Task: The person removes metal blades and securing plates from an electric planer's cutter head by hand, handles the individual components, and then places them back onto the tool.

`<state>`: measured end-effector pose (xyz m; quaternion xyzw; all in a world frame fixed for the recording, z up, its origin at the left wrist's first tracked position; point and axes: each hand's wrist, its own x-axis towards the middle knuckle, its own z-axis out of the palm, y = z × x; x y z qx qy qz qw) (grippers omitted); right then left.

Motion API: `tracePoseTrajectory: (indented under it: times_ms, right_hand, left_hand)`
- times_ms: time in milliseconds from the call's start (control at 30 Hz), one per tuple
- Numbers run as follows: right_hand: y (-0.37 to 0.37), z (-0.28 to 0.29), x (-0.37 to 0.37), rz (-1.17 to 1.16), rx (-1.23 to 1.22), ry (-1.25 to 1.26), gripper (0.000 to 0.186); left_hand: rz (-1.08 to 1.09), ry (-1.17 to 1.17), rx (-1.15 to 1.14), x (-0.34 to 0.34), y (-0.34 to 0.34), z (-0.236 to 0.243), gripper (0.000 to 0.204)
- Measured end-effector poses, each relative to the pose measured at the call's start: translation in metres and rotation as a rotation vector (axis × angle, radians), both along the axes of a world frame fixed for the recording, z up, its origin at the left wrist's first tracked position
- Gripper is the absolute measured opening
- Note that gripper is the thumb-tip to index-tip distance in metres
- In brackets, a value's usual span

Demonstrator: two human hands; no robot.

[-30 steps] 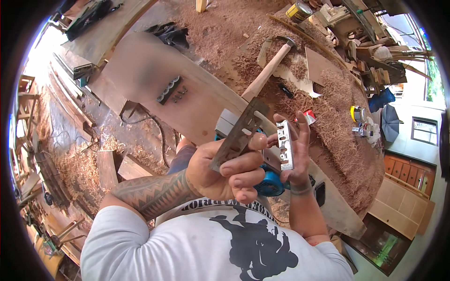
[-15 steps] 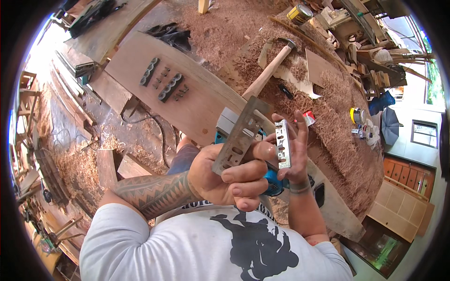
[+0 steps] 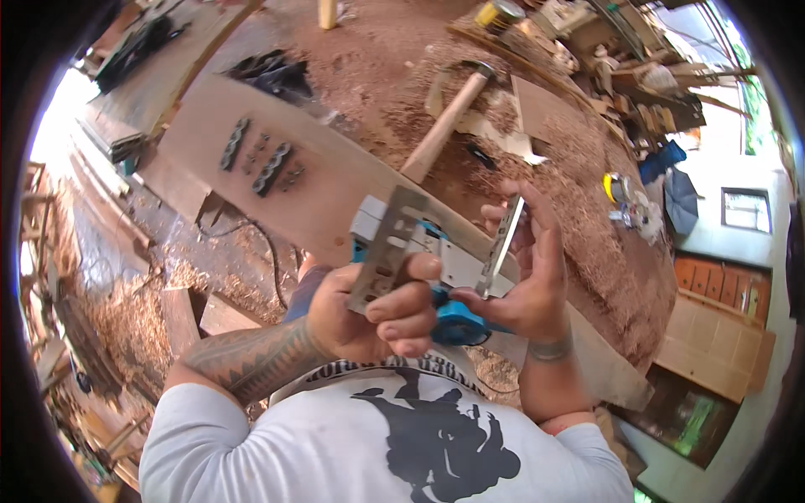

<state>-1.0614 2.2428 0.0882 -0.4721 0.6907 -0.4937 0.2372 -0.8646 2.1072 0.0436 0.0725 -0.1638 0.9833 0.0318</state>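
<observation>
My left hand (image 3: 369, 306) grips a wide, flat slotted steel plate (image 3: 390, 251), held up and tilted, thumb and curled fingers around its lower end. In my right hand (image 3: 541, 277) a narrower, shiny slotted metal strip (image 3: 500, 247) is held nearly edge-on between thumb and fingers, apart from the plate. Behind and below both hands lies a blue electric planer (image 3: 459, 325), partly hidden, on a long wooden board (image 3: 293, 210). Farther left on this board rest two dark metal strips with round fittings (image 3: 272, 169) and several small bolts (image 3: 292, 177).
A wooden-handled hammer (image 3: 449, 121) lies beyond the board. Wood shavings (image 3: 595, 277) cover the floor. A yellow-labelled can (image 3: 501, 15) stands far off, a yellow tape roll (image 3: 616, 187) to the right. A cable (image 3: 272, 260) curves along the left, near wood offcuts (image 3: 231, 314).
My right hand has turned its strip from face-on to nearly edge-on and drawn it away from my left hand. The view has shifted, so the surroundings sit farther left.
</observation>
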Motion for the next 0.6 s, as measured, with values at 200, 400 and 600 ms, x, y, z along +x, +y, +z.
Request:
tracePoseTrajectory:
  times_ms: [200,400,600]
  right_hand:
    - [-0.015,0.068,0.002,0.242,0.114,0.376,0.113]
    - [-0.017,0.058,0.01,0.278,0.154,0.433,0.104]
    - [-0.013,0.061,0.01,0.306,0.152,0.462,0.107]
  left_hand:
    - [-0.013,-0.261,-0.062,-0.012,0.005,0.0,0.04]
    - [-0.126,-0.412,-0.092,-0.02,0.019,0.005,0.036]
    - [-0.131,-0.181,0.052,-0.007,0.019,-0.011,0.036]
